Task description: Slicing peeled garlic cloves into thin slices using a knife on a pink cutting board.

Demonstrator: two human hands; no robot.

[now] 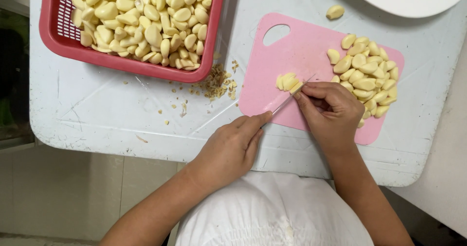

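My left hand (228,149) grips a small knife (292,95), forefinger stretched along it, with the thin blade angled up to the right over a pink cutting board (301,46). The blade's tip rests at a small cluster of cut garlic pieces (286,82). My right hand (331,111) lies on the board beside the blade, its fingertips pinching those pieces. A pile of peeled garlic cloves (367,73) sits on the board just past my right hand.
A red plastic basket (53,37) full of peeled garlic cloves stands at the back left of the scratched white table (97,110). Trimmed garlic ends (216,83) lie between basket and board. A white bowl (413,3) sits back right, with one loose clove (335,11) nearby.
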